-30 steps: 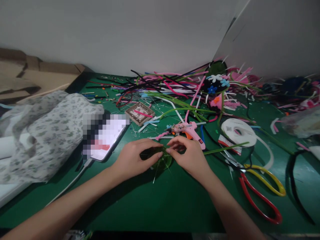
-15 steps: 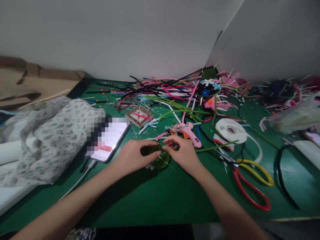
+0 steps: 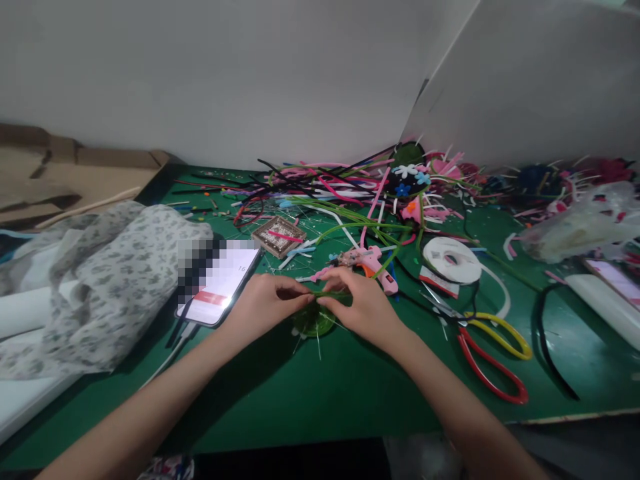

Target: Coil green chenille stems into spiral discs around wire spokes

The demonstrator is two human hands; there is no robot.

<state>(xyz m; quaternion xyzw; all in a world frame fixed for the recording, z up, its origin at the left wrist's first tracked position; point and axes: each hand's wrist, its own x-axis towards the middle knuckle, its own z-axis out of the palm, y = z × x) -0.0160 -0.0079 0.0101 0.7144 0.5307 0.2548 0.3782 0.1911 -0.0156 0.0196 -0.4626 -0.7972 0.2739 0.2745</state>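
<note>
My left hand (image 3: pixel 267 303) pinches a thin green pipe cleaner (image 3: pixel 324 293) between thumb and fingertips. Right beside it, my right hand (image 3: pixel 367 307) pinches the same green strand, its thumb and forefinger close to the left fingertips. Directly under the fingertips lies a round green piece (image 3: pixel 317 325), partly covered by the hands, with thin pale strands sticking out of it toward me. Just behind my right hand lies a pink glue gun (image 3: pixel 385 279). Whether the strand is joined to the round piece cannot be made out.
Scissors (image 3: pixel 493 357) with red and yellow handles lie to the right, near a white ribbon spool (image 3: pixel 450 260). A phone (image 3: pixel 220 287) on a cable and patterned cloth (image 3: pixel 130 287) are on the left. Coloured pipe cleaners (image 3: pixel 320 180) pile up along the wall.
Both hands have shifted slightly left, the fingertips closer together. The green strand has swung from pointing right to rising up and away behind my right hand. The camera view has turned slightly.
</note>
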